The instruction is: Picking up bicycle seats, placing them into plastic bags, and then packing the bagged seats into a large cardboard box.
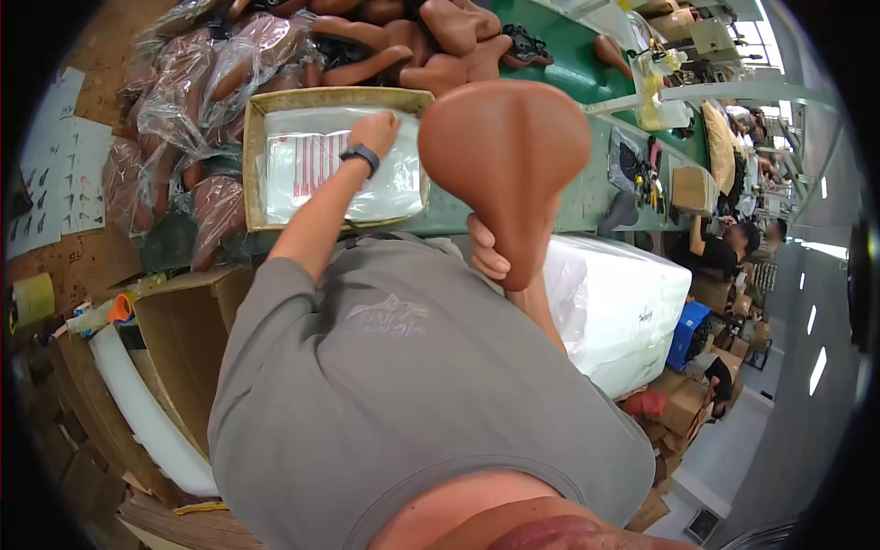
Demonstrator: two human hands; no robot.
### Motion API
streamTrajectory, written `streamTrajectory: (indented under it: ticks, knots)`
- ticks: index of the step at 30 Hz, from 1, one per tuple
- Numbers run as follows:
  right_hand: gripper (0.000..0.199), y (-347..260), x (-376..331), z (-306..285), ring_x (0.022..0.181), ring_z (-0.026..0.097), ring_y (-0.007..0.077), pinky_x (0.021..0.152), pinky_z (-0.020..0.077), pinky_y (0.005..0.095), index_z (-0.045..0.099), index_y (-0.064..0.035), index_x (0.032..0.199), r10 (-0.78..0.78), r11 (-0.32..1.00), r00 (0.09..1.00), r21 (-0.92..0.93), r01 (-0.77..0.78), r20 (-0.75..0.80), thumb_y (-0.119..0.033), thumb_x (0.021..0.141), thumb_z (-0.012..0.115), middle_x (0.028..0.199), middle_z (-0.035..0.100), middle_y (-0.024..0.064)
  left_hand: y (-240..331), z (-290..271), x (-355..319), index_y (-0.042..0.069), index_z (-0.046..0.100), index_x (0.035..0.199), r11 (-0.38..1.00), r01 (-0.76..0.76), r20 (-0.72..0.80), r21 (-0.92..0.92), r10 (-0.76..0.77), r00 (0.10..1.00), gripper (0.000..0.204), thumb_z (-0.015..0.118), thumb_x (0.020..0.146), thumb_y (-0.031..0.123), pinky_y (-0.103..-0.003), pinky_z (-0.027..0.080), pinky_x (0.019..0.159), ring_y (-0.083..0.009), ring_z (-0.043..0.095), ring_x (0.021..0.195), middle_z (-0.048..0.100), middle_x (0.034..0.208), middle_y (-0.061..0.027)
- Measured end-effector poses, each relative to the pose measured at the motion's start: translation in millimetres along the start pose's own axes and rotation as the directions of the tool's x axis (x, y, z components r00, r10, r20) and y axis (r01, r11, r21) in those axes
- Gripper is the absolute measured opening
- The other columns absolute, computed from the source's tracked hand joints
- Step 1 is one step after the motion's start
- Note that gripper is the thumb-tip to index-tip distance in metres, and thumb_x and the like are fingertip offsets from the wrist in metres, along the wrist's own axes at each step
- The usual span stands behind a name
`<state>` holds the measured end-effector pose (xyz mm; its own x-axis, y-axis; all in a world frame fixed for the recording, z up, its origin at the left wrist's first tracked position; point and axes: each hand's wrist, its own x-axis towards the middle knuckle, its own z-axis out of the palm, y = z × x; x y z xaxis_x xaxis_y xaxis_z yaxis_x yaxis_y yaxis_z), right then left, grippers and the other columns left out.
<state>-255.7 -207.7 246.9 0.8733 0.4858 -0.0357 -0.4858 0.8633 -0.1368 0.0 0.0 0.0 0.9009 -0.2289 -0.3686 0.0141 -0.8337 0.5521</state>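
Note:
A brown bicycle saddle (507,137) is held up in front of my chest, its wide end away from me and its narrow nose toward me. My right hand (489,249) wraps around the nose from beneath. To the left stands a shallow open cardboard box (257,165) with a stack of clear plastic bags (390,188) bearing red print. Over that stack, my left hand (376,134) is closed with its fingers curled down against the bags. Whether a bag is pinched between those fingers is hidden.
Several brown saddles (449,27) lie piled at the back of the green table (577,55); plastic-wrapped saddles (188,92) fill the left. A large white wrapped package (623,312) sits at my right. Tall cardboard cartons (183,339) stand at left. Other people (724,247) are farther right.

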Motion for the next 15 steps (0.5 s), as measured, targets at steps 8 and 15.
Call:
streamTrajectory:
  ticks: [8, 15]
  knots:
    - [0.078, -36.7, -51.2, -28.6, 0.087, 0.074, 0.027, 0.079, 0.064, 0.0375, 0.059, 0.0041, 0.145, -0.61, 0.341, 0.758, -0.94, -0.011, -0.231, -0.032, 0.086, 0.095, 0.115, 0.075, 0.0195, -61.2, 155.3, -50.0, 0.008, 0.078, 0.111, 0.988, 0.112, -0.229, -0.104, -0.133, 0.964, 0.036, 0.073, 0.104, 0.044, -0.056, 0.058, 0.096, -0.0417, 0.072, 0.112, 0.071, 0.122, -0.0192]
    - [0.061, -28.7, -54.3, -82.7, 0.095, 0.079, 0.0233, 0.083, 0.0665, 0.0348, 0.059, 0.0039, 0.147, -0.443, 0.435, 0.69, -0.81, -0.393, -0.573, -0.016, 0.095, 0.084, 0.121, 0.078, 0.0191, -98.7, 132.6, -74.1, 0.003, 0.075, 0.113, 0.877, 0.118, -0.277, -0.466, -0.272, 0.922, 0.033, 0.055, 0.111, 0.029, -0.051, 0.059, 0.091, -0.0399, 0.075, 0.101, 0.075, 0.098, -0.019]
